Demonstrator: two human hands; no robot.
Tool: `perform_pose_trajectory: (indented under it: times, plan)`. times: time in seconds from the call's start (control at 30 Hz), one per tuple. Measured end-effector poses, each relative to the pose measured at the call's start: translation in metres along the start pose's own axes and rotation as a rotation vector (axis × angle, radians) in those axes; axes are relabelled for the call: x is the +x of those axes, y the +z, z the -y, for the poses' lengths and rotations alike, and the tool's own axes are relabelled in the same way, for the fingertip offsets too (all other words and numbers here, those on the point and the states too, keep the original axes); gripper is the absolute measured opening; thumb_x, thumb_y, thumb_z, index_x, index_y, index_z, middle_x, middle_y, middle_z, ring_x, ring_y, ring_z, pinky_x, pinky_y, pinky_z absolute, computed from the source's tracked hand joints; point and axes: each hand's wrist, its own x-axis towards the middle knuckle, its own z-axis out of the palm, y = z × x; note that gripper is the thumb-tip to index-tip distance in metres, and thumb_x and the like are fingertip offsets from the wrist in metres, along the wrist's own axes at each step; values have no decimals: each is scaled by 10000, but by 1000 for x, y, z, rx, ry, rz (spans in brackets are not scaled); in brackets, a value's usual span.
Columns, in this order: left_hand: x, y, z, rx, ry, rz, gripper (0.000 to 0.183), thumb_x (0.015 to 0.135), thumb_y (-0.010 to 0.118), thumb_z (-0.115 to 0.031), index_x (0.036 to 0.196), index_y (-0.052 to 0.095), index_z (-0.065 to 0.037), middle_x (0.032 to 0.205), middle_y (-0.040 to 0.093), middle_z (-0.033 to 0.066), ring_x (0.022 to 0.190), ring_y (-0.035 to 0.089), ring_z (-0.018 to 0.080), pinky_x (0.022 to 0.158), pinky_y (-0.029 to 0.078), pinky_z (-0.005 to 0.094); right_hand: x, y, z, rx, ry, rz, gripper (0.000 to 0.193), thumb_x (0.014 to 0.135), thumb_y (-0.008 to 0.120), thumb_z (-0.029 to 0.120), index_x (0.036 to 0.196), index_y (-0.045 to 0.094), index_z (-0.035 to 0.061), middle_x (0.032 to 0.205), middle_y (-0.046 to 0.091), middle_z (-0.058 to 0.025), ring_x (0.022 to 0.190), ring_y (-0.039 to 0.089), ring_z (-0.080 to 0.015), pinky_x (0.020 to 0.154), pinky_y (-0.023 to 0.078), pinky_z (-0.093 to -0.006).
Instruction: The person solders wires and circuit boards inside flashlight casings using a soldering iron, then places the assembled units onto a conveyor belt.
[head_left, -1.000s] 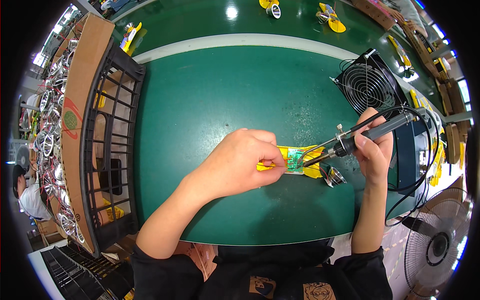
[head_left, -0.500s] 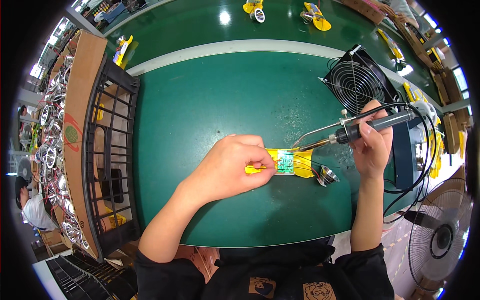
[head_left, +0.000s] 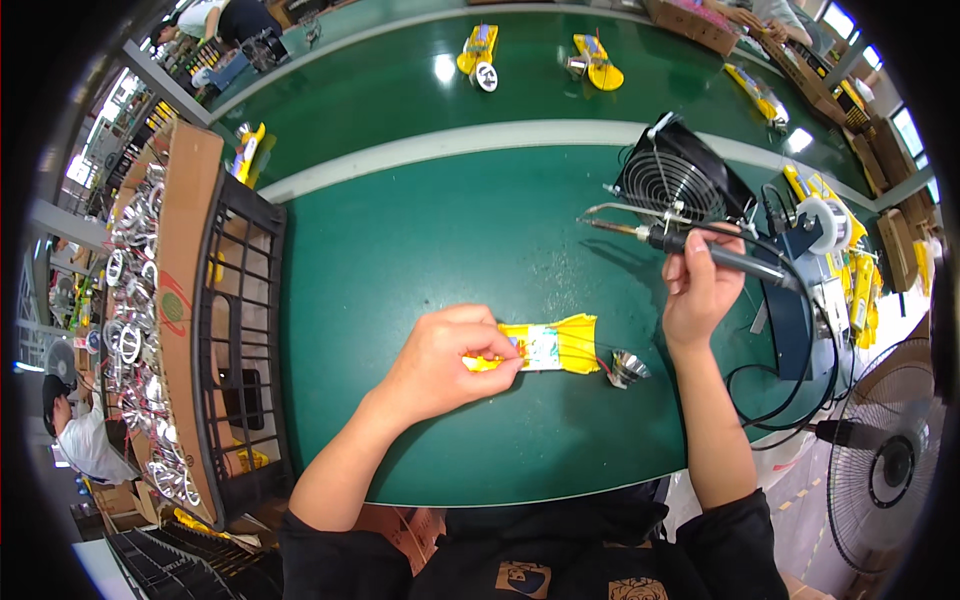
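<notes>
A yellow plastic housing (head_left: 577, 343) lies on the green bench top with a small green-and-white circuit board (head_left: 543, 346) in it. My left hand (head_left: 440, 358) is closed over the housing's left end, thumb and forefinger pinching what looks like a thin wire by the board; the fingers hide most of it. From the housing's right end, wires lead to a silver reflector lamp (head_left: 627, 369) on the bench. My right hand (head_left: 703, 285) is wrapped round a soldering iron (head_left: 718, 259) with a thin metal tube along it. The iron's tip points left, in the air beyond the board.
On the left stands a black plastic crate (head_left: 240, 340) against a cardboard box (head_left: 190, 230) of reflector lamps. A black fan (head_left: 680, 175) and a solder spool (head_left: 825, 225) are at the back right. Yellow housings (head_left: 480, 50) lie on the far green surface; people work beyond.
My right hand has lifted the soldering iron off the board, away and up toward the black fan. My left hand stays pinched at the board. The whole view has shifted a little.
</notes>
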Motion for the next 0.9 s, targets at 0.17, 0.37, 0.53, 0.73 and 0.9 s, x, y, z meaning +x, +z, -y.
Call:
perform_pose_trajectory:
  times: [0.17, 0.37, 0.53, 0.73, 0.9]
  plan:
    - [5, -18, -2, 150, 105, 72, 288, 567, 726, -141, 833, 637, -77, 747, 557, 37, 704, 529, 185, 617, 423, 276, 5, -4, -10, -61, 6, -1, 122, 783, 529, 42, 840, 426, 9, 643, 470, -38, 468, 419, -55, 419, 337, -178]
    - [9, -27, -6, 323, -14, 289, 536, 559, 714, -249, 1052, 554, -114, 926, 543, 69, 875, 502, 239, 789, 403, 343, 2, -1, -15, -43, 51, 9, 122, 776, 534, 15, 842, 443, -32, 812, 452, -58, 524, 448, -55, 453, 369, -185]
    - [49, -51, 7, 285, 2, 82, 343, 586, 712, -184, 895, 612, -76, 839, 585, 72, 759, 554, 217, 688, 446, 310, 3, -15, -37, -289, -127, 27, 125, 783, 510, 26, 841, 404, -5, 731, 453, -55, 523, 430, -61, 450, 357, -185]
    - [149, -117, 91, 590, -183, -529, 387, 632, 697, -249, 919, 585, -15, 801, 567, 115, 747, 567, 254, 653, 443, 331, 0, -9, -24, -250, -104, -10, 96, 714, 601, 47, 696, 536, -20, 737, 504, -54, 547, 425, -68, 468, 325, -198]
    - [180, -164, 177, 761, -673, -564, 399, 656, 658, -351, 884, 585, -32, 817, 579, 127, 754, 564, 301, 681, 446, 345, 3, -2, -13, -307, -167, 39, 94, 720, 603, 48, 759, 532, -1, 680, 493, -18, 488, 377, -27, 425, 291, -173]
